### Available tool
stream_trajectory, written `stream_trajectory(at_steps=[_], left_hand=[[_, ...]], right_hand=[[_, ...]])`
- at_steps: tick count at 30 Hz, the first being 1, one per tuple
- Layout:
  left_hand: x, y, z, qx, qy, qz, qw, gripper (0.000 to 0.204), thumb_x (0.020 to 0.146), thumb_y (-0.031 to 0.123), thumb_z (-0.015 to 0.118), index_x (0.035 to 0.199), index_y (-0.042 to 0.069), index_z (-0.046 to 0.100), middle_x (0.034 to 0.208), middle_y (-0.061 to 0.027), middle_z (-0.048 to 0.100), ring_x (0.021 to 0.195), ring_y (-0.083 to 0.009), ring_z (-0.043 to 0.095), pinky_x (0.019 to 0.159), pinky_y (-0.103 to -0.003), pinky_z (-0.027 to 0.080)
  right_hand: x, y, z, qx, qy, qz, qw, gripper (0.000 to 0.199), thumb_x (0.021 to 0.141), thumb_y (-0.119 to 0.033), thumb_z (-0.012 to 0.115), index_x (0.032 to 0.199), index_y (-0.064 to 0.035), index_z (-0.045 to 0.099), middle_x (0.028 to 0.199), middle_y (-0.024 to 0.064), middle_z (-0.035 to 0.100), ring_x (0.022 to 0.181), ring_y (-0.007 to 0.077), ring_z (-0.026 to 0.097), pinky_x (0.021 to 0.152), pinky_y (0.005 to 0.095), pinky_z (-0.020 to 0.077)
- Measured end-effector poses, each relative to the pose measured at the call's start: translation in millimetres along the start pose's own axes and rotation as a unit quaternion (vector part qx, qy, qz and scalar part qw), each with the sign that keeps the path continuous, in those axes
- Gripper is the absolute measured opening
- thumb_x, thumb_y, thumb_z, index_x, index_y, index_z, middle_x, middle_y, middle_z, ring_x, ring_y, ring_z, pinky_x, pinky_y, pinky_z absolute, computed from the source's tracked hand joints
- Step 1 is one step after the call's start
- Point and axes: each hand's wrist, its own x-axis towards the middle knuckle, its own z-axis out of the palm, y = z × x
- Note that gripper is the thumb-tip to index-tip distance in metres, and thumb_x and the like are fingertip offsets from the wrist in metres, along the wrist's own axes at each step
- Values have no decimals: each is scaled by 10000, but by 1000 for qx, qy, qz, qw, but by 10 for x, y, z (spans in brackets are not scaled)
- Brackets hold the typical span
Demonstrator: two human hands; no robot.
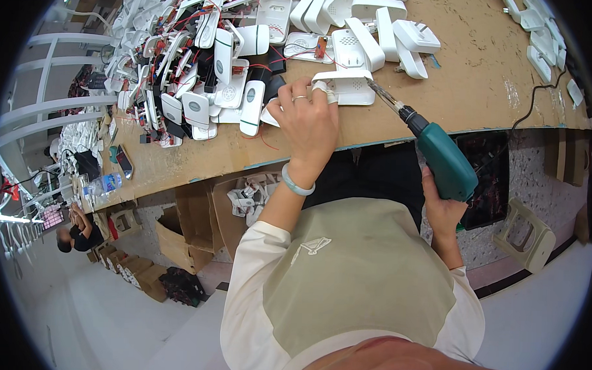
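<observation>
My left hand (309,123) is closed on the near left end of a white plastic housing (353,89) at the table's front edge. A ring and a white finger wrap show on this hand, and its fingertips are partly hidden. My right hand (443,213) grips a green power screwdriver (445,161) by its handle. The tool tilts up to the left, and its long metal bit reaches the right end of the housing. Whether the bit touches a screw is too small to tell.
A pile of white casings (197,110) with red wires covers the table's left side. Several white housings (415,36) stand just beyond my hands. A black cable (534,99) crosses the right side. Below are cardboard boxes (190,230) and a plastic stool (526,235); a person (79,233) sits far left.
</observation>
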Motion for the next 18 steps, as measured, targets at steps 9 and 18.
stream_trajectory(at_steps=[9,18], left_hand=[[-215,-74,-467,-225,-98,-60,968,154,799,67,693,947,29,674,856,-152,597,737,-352,561,692,-443,433],[-2203,-1951,-1057,-565,-261,-443,645,164,904,44,680,1062,5,694,906,-58,704,837,-138,687,721,-267,546]], right_hand=[[-42,19,-67,-3,65,-20,998,331,860,5,765,1165,34,640,979,57,682,742,94,615,654,228,515],[80,-26,-68,13,61,-53,997,332,868,63,710,1188,46,620,1065,111,701,676,90,589,592,228,482]])
